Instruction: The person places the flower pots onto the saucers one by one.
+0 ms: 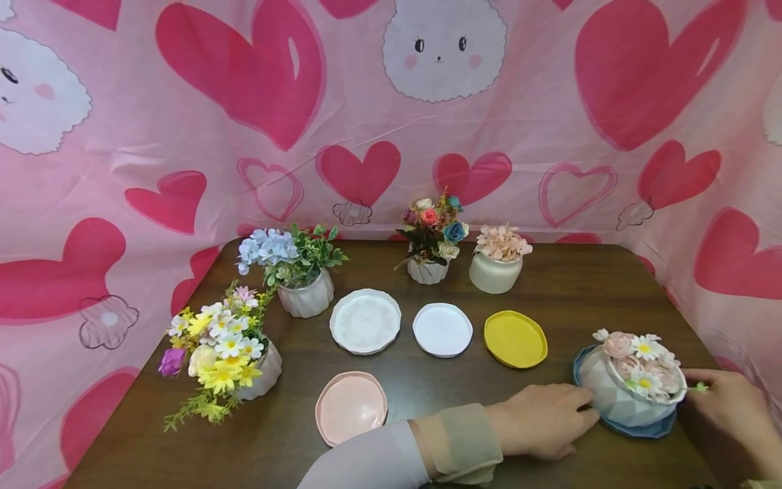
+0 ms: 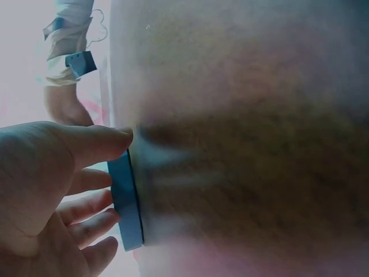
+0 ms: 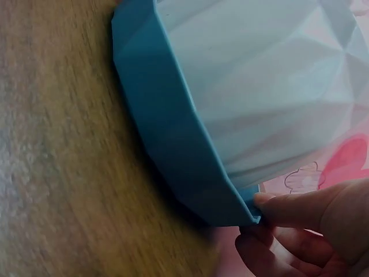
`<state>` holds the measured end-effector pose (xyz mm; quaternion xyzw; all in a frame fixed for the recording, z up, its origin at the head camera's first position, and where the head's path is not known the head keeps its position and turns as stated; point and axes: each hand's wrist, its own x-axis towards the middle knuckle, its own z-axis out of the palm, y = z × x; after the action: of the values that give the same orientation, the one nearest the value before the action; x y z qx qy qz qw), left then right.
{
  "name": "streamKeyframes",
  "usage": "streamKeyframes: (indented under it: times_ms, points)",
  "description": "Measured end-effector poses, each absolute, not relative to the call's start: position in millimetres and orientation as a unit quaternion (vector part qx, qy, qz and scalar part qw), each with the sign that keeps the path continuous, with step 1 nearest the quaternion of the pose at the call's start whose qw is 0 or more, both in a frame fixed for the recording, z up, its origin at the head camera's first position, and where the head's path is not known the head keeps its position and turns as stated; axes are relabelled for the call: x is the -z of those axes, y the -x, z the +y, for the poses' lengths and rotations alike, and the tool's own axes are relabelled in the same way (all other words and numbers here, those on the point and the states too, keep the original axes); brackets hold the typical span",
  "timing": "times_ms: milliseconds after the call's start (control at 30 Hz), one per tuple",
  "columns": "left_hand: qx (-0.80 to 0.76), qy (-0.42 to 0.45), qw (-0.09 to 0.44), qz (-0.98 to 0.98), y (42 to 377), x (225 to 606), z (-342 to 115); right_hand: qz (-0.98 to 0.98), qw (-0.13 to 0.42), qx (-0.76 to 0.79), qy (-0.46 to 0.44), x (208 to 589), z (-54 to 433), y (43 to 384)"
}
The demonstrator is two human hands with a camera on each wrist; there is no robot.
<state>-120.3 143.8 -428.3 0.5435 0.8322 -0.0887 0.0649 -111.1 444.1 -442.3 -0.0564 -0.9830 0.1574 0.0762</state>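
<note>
- L sleeve [image 1: 366, 462]: pale gray, smooth fabric.
- L cuff [image 1: 467, 438]: wide khaki cloth band, lightly creased, just above bare L hand [image 1: 544, 422].
- R sleeve [image 2: 74, 12]: pale, in L wrist cam.
- R cuff [image 2: 56, 69]: cream cloth, wrinkled, w/ 1 small dk. blue boxy unit [image 2: 81, 63].
- R hand [image 1: 730, 411]: bare.

Place: staged tabletop set | pink heart-print backdrop [image 1: 354, 88] | dark wood-grain table [image 1: 452, 384]

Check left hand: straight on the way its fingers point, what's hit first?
Left hand would likely meet the blue saucer first, then the white pot standing on it. Hand and saucer look very close; contact is unclear.
</note>
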Motion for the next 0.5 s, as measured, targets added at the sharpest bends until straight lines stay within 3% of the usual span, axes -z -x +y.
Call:
streamKeyframes:
  times_ms: [500]
  points:
    - [0.098, -0.552, 0.038, 0.827, 120.5, 430.0, 143.1, -0.984, 0.079, -0.147, 0.064, 441.1, 439.8, 110.2]
